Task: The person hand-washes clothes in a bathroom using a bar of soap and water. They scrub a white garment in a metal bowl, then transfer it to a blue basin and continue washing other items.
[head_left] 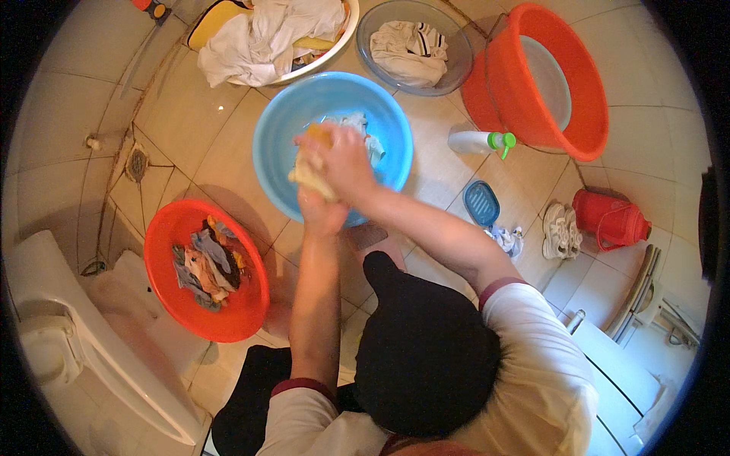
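Both my hands are over a light-blue plastic basin (265, 151) on the tiled floor. My left hand (322, 212), lower and palm up, supports a wet pale-yellow cloth (312, 181). My right hand (345, 162) lies above it, its fingers around a yellow-orange bar (319, 134) that looks like soap and is pressed against the cloth. Motion blur hides the exact finger positions. White and pale-blue cloth (373, 149) lies in the basin behind my right hand, partly covered by it.
A red basin (162, 233) with small dark and pink garments stands left. Beyond are a white basin (344, 43) of clothes and a grey see-through basin (365, 34). To the right are a red bucket (485, 91), a green-topped pump bottle (469, 141), a blue soap dish (482, 203) and a red thermos (610, 216).
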Motion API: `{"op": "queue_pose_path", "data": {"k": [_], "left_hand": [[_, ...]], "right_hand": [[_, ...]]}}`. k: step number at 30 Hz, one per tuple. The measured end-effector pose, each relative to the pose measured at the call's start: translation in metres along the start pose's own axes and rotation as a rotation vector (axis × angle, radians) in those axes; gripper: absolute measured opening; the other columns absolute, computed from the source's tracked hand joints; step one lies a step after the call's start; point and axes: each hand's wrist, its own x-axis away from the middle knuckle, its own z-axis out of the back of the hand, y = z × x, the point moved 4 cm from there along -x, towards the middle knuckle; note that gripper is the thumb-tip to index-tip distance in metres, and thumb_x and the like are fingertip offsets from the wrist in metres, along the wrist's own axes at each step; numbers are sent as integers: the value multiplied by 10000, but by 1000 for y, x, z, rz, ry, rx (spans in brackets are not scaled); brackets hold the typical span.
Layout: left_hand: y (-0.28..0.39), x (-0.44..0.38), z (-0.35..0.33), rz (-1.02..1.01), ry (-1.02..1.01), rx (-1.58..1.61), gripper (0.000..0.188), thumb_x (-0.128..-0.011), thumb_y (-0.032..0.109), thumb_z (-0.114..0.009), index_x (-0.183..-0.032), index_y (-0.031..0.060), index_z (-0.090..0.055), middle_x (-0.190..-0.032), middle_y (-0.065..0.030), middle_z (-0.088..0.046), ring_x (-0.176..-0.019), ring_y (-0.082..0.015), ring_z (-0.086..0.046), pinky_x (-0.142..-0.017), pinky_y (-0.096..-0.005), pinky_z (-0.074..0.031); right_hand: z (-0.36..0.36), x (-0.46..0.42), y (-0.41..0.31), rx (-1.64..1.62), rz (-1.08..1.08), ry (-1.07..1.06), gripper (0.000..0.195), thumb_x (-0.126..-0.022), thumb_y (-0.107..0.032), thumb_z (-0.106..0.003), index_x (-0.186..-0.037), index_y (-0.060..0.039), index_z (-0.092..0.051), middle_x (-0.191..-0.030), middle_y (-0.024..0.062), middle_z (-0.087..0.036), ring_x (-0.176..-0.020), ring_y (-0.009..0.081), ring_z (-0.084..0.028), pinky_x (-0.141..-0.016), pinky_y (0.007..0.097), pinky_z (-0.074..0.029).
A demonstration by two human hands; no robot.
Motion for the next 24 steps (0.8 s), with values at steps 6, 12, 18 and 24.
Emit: {"op": "queue_pose_path", "data": {"k": [6,12,18,24], "left_hand": [[-3,-1,1,-23,18,55,541,-966,487,-361,-1394,158,-398,-1409,-66,-439,-1322,-267,-395,-1126,-455,-285],[17,1,-6,-12,-11,94,583,-960,517,-364,-1406,142,-384,-1429,-73,-423,-1341,-268,-372,-1132,-457,-271],[10,9,-12,7,15,93,638,-960,536,-362,-1441,118,-326,-1462,-83,-380,-1360,-265,-347,-1137,-448,-265],[25,4,-26,-78,-18,-485,649,-981,455,-420,-1461,48,-264,-1492,-122,-327,-1337,-283,-391,-1103,-420,-346]], "right_hand": [[2,10,-16,25,186,-102,327,-787,-247,-656,-1106,-320,-670,-1077,132,-567,-1016,336,-543,-901,448,-434],[11,45,-64,-126,306,-154,332,-787,-249,-643,-1112,-315,-666,-1122,127,-567,-1007,331,-548,-849,447,-446],[-2,-17,15,78,93,-47,352,-854,-294,-611,-1203,-253,-618,-1120,141,-590,-1044,313,-550,-918,419,-437],[-42,-4,92,-1081,-662,-441,518,-997,-471,-409,-1357,-106,-482,-1318,89,-544,-1206,210,-512,-992,334,-411]]}}
